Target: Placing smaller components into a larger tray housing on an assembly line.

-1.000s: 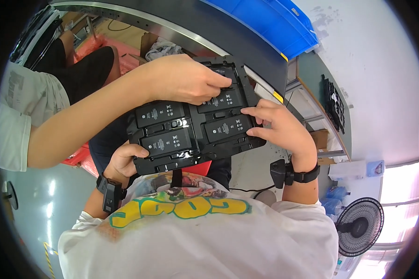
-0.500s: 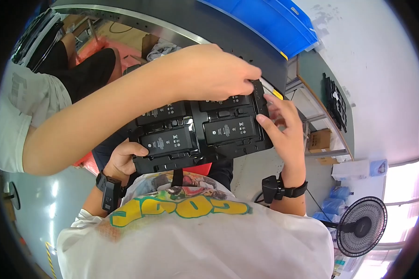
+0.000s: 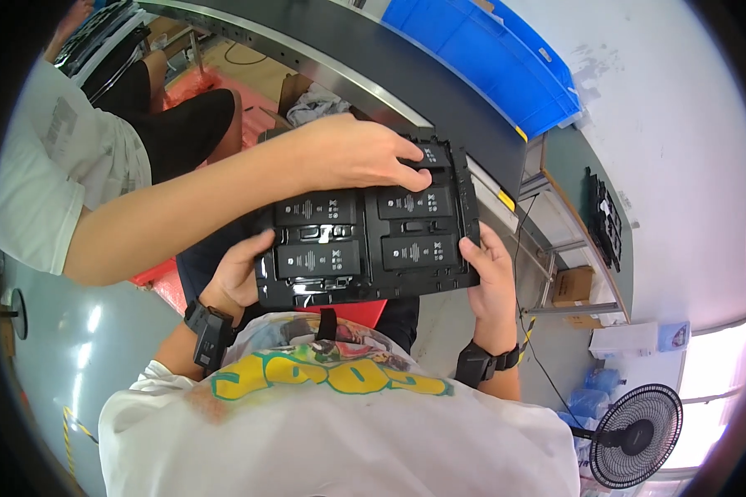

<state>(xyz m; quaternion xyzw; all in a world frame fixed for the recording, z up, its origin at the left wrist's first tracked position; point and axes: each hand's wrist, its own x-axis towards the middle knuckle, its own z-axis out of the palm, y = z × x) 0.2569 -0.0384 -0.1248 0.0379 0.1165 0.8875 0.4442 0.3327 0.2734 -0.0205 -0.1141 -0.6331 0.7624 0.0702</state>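
A black plastic tray (image 3: 368,269) with several flat black phone batteries (image 3: 419,251) in its pockets is held in front of my torso. My left hand (image 3: 239,267) grips its left edge, thumb on top, the other fingers partly hidden underneath. At the right edge my right hand (image 3: 491,269) is closed on the tray, thumb on the rim near the lower right battery. A co-worker's hand (image 3: 381,157) reaches across from the left, its fingers at a battery (image 3: 431,156) in the far right pocket. That forearm covers part of the tray's far left side.
Beyond the tray runs a dark conveyor-like bench (image 3: 373,62) with a metal edge. A blue bin (image 3: 489,62) stands at its far side. To the right are a green-topped table (image 3: 578,157) with black trays (image 3: 605,217), a cardboard box (image 3: 574,286) below, and a black fan (image 3: 636,436).
My right hand has closed on the tray's right edge from a looser, spread pose. The co-worker's hand has shifted from the tray's far right corner onto a battery there.
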